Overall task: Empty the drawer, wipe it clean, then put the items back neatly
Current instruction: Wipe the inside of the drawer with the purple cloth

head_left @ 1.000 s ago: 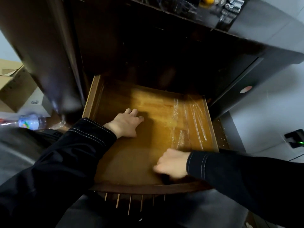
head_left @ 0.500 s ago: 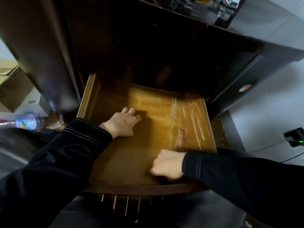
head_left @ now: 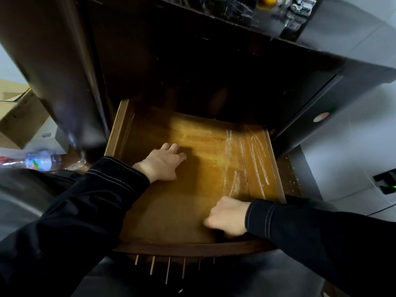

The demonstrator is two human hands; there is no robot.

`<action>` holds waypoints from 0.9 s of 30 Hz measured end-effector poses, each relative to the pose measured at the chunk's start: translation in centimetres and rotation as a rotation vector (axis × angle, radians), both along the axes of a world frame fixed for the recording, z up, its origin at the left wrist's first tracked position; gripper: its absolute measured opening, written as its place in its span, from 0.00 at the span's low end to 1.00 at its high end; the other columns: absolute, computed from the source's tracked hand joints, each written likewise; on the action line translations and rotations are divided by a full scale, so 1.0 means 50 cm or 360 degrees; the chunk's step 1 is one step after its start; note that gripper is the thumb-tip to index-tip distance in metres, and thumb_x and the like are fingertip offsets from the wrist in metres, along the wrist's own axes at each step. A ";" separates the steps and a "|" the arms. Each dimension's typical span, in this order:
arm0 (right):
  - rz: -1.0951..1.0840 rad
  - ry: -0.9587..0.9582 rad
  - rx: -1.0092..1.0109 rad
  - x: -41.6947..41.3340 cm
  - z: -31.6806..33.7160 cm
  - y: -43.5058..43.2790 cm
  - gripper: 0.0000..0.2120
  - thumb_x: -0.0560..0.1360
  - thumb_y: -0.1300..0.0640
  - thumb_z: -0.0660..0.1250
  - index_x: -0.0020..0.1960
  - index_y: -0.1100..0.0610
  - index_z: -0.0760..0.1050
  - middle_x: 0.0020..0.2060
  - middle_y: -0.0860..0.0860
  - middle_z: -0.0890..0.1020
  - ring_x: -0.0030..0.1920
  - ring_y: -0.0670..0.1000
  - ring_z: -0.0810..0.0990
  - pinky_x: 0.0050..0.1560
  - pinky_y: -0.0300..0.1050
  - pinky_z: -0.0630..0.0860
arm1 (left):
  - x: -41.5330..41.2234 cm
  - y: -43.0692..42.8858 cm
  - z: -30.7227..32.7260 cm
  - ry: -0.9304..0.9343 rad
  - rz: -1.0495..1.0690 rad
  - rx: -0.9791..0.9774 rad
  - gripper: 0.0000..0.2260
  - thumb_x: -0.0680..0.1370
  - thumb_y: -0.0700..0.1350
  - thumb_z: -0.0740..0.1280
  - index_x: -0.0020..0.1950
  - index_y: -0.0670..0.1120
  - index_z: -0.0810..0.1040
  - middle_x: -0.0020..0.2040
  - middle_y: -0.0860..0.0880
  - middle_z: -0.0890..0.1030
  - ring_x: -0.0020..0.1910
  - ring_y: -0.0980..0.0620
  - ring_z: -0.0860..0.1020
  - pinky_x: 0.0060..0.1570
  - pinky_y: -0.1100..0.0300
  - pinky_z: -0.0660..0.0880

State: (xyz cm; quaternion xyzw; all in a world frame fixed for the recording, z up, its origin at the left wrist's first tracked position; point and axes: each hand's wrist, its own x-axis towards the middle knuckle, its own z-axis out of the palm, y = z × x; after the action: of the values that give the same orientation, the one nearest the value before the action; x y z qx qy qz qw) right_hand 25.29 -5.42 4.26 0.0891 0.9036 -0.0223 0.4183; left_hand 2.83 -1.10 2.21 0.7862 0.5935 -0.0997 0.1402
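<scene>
The wooden drawer (head_left: pixel 116 133) is pulled out of a dark cabinet, and its amber bottom is bare except for a wrinkled clear plastic film (head_left: pixel 246 159) lying along the right side. My left hand (head_left: pixel 160 166) rests palm down on the drawer bottom left of centre, fingers spread and pointing right. My right hand (head_left: pixel 227 219) is clenched low at the front right of the drawer, just before the front rim. Anything inside that fist is hidden; only a dark shadow shows beneath it.
A cardboard box (head_left: pixel 19 116) and a plastic bottle (head_left: pixel 40 160) lie on the floor to the left. Small metal and yellow items (head_left: pixel 295 7) sit on the cabinet top. A white wall with a socket (head_left: pixel 385 183) is on the right.
My right fist has slid a little to the left along the drawer's front. My left hand has stayed flat in the same spot.
</scene>
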 end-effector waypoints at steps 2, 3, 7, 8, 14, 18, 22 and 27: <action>-0.0106 0.0018 0.0030 0.006 0.000 0.034 0.09 0.77 0.57 0.70 0.54 0.57 0.72 0.43 0.54 0.80 0.42 0.55 0.80 0.37 0.47 0.71 | 0.001 0.001 -0.001 0.0005 0.0003 -0.0004 0.32 0.76 0.52 0.69 0.78 0.54 0.61 0.72 0.46 0.63 0.68 0.44 0.65 0.60 0.50 0.74; -0.0176 0.0050 0.0086 0.010 0.003 0.064 0.11 0.78 0.54 0.70 0.55 0.56 0.72 0.43 0.52 0.79 0.41 0.52 0.79 0.36 0.46 0.73 | 0.001 0.003 -0.001 0.0006 0.0003 -0.0005 0.32 0.76 0.51 0.69 0.78 0.54 0.61 0.72 0.46 0.63 0.68 0.44 0.65 0.60 0.50 0.74; -0.0556 0.0194 0.0401 -0.004 0.017 0.222 0.12 0.78 0.51 0.70 0.58 0.52 0.73 0.43 0.49 0.79 0.42 0.49 0.78 0.44 0.44 0.80 | -0.001 0.004 -0.007 0.0001 0.0013 0.0029 0.32 0.76 0.51 0.69 0.77 0.54 0.61 0.72 0.46 0.63 0.67 0.44 0.65 0.59 0.51 0.74; -0.0610 0.0207 0.0465 -0.014 0.019 0.253 0.11 0.79 0.50 0.69 0.57 0.52 0.73 0.43 0.49 0.79 0.43 0.49 0.78 0.44 0.44 0.79 | -0.001 0.003 -0.008 -0.0002 0.0013 0.0033 0.32 0.76 0.51 0.69 0.77 0.54 0.61 0.72 0.46 0.63 0.67 0.44 0.65 0.59 0.51 0.74; -0.0653 0.0093 0.0410 -0.027 0.024 0.221 0.10 0.78 0.52 0.69 0.56 0.52 0.73 0.41 0.48 0.78 0.41 0.50 0.77 0.41 0.44 0.78 | -0.001 -0.001 0.000 -0.0019 0.0016 0.0032 0.31 0.76 0.52 0.68 0.77 0.55 0.62 0.71 0.46 0.63 0.67 0.45 0.65 0.59 0.51 0.73; -0.0316 -0.0100 0.0129 0.010 0.000 0.061 0.13 0.77 0.53 0.72 0.56 0.55 0.73 0.34 0.49 0.72 0.32 0.48 0.72 0.28 0.43 0.66 | -0.001 -0.001 0.005 -0.0033 0.0019 0.0001 0.30 0.76 0.50 0.68 0.77 0.55 0.62 0.72 0.46 0.63 0.67 0.45 0.65 0.59 0.51 0.74; -0.0381 -0.0002 -0.0012 0.025 0.014 0.072 0.13 0.77 0.51 0.71 0.56 0.54 0.72 0.42 0.51 0.77 0.40 0.51 0.75 0.40 0.48 0.74 | -0.001 0.000 0.007 -0.0017 0.0013 -0.0019 0.31 0.77 0.50 0.68 0.78 0.55 0.61 0.72 0.46 0.63 0.67 0.45 0.65 0.60 0.51 0.75; -0.0809 0.0174 0.0446 0.007 0.023 0.270 0.09 0.77 0.50 0.70 0.54 0.51 0.74 0.43 0.48 0.78 0.43 0.50 0.77 0.43 0.44 0.73 | -0.002 0.003 0.002 -0.0006 0.0024 -0.0014 0.30 0.77 0.48 0.67 0.78 0.54 0.61 0.72 0.46 0.62 0.67 0.44 0.65 0.60 0.50 0.75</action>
State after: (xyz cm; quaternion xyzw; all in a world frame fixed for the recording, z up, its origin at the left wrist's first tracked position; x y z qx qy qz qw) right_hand 25.62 8.08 5.41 0.3680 0.8679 -0.0061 0.3336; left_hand 2.74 -0.97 2.33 0.7814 0.5987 -0.0996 0.1455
